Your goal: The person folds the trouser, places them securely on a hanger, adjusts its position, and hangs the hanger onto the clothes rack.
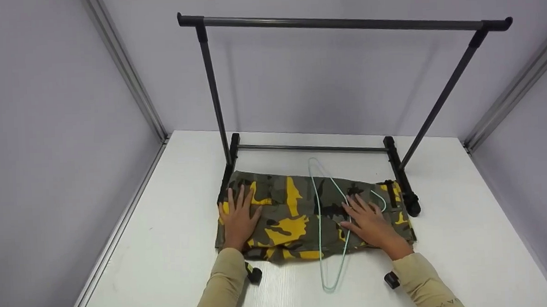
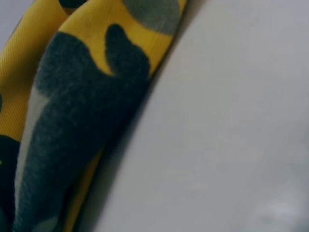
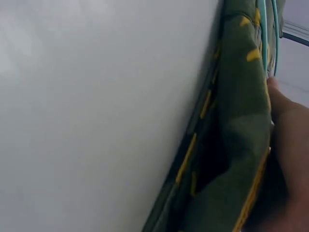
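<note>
Folded camouflage trousers in grey-green, black and yellow lie across the white table. A pale green hanger lies on them, its hook toward the waist end on the right and its long bar crossing the fabric. My left hand rests with fingers spread on the left end of the trousers. On the right part, my right hand rests with spread fingers over the hanger's neck, hiding part of it. The right wrist view shows the right hand against the fabric; the left wrist view shows only trousers and table.
A dark metal clothes rack stands behind and around the trousers. Its lower bar runs behind them; the black feet stick out at the front, near both forearms. Pale walls enclose the white table.
</note>
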The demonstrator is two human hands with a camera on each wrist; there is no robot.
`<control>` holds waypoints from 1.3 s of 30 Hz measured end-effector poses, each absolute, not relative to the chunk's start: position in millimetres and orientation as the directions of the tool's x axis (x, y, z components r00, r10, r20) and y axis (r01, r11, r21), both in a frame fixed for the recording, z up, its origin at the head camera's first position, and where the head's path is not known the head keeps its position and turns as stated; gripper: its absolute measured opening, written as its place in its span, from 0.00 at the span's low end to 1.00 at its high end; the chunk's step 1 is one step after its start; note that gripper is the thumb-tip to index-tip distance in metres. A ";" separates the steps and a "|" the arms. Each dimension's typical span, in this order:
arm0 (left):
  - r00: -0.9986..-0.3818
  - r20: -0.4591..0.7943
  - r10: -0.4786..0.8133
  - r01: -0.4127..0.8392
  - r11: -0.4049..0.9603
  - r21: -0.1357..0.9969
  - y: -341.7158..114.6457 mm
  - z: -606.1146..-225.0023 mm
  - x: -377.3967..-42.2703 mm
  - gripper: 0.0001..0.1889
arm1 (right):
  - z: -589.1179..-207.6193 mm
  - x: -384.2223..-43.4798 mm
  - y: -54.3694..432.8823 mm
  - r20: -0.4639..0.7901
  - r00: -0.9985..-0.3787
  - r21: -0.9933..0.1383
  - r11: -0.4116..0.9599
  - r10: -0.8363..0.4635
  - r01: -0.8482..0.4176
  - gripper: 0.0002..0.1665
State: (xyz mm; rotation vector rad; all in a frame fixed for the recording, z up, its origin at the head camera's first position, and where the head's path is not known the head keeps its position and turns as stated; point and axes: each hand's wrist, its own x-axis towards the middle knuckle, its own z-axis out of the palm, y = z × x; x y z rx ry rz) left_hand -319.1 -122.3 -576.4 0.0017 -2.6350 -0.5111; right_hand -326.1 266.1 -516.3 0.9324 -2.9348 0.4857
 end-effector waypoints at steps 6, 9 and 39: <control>-0.892 0.444 -0.078 0.092 0.933 0.348 -122.0 -577.6 -320.1 0.34 | -523.0 -316.4 259.8 0.170 -0.858 -0.133 0.852 -0.484 -0.507 0.39; -0.895 0.438 -0.083 0.090 0.929 0.358 -122.8 -578.5 -318.5 0.34 | -525.2 -314.1 258.0 0.159 -0.869 -0.138 0.861 -0.468 -0.489 0.39; -0.894 0.423 -0.147 0.092 0.865 0.493 -123.2 -565.8 -311.2 0.29 | -541.3 -317.4 246.3 0.230 -0.887 -0.228 0.864 -0.400 -0.449 0.44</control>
